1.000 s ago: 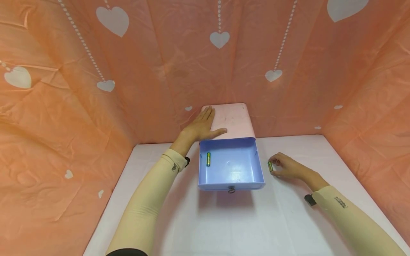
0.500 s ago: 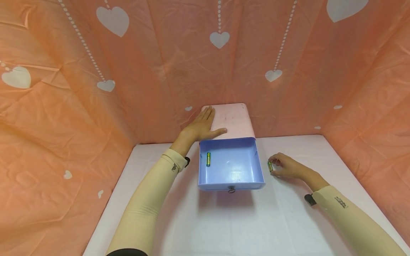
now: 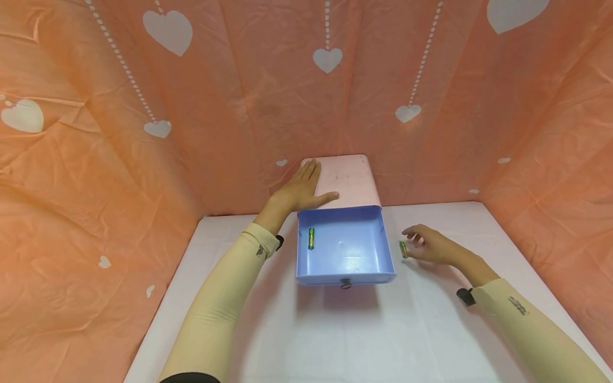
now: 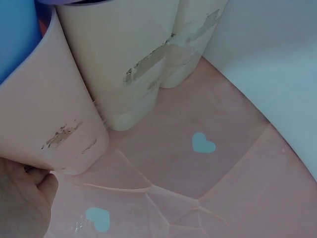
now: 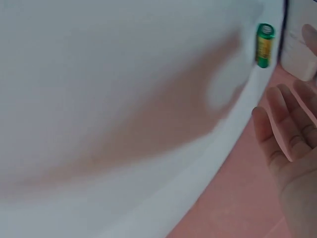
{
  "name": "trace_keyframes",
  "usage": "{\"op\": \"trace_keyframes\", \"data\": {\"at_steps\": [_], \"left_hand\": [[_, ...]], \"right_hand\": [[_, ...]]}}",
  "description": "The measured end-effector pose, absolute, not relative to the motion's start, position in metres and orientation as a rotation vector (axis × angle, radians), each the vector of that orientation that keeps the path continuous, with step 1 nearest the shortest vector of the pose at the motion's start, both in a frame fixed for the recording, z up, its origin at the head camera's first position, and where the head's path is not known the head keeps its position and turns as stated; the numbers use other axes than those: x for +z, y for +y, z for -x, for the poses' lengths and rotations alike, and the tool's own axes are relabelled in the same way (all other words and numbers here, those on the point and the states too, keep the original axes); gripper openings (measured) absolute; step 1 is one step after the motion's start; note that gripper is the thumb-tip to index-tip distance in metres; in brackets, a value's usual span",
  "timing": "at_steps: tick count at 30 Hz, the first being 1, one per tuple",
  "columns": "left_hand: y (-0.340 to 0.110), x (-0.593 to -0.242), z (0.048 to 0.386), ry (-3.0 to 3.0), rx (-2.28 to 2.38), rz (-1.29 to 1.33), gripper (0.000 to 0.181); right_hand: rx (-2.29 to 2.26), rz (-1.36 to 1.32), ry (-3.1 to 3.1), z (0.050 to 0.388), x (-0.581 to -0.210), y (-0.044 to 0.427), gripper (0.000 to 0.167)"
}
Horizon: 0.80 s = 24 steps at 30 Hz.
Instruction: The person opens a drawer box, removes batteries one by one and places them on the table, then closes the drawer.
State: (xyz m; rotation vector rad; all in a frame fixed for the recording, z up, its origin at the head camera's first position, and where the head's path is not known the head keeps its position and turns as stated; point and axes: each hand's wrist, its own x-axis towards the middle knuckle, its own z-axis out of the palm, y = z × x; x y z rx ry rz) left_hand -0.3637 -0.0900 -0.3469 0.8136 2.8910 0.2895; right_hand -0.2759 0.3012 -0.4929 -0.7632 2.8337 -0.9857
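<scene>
My left hand [image 3: 299, 192] rests flat, fingers spread, on the pink top of a small drawer unit [image 3: 347, 181]. In the left wrist view, part of the hand [image 4: 25, 198] shows at the unit's pink edge. The blue drawer [image 3: 349, 279] is pulled out, and a green and yellow battery [image 3: 312, 239] lies at its left side. To the drawer's right, a second battery [image 3: 403, 249] is on the white table. Beside it is my right hand [image 3: 431, 247], fingers parted. In the right wrist view this battery [image 5: 265, 45] is apart from the fingertips [image 5: 277, 96].
The white table [image 3: 345, 340] is enclosed by orange cloth [image 3: 258, 96] printed with white hearts. A metal ring pull [image 3: 346, 284] hangs on the drawer front. Cream-coloured units [image 4: 119, 59] stand side by side with the pink one in the left wrist view.
My right hand has let go of the battery, its fingers lifting and spreading a little. The battery stays on the table. My left hand keeps its place on the drawer unit.
</scene>
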Motion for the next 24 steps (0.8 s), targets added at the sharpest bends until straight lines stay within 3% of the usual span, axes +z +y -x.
{"op": "trace_keyframes", "data": {"at_steps": [24], "left_hand": [[-0.09,-0.346,0.363,2.893,0.285,-0.81,0.114]], "right_hand": [[-1.09,0.74,3.128,0.245,-0.433,0.27,0.052]]}}
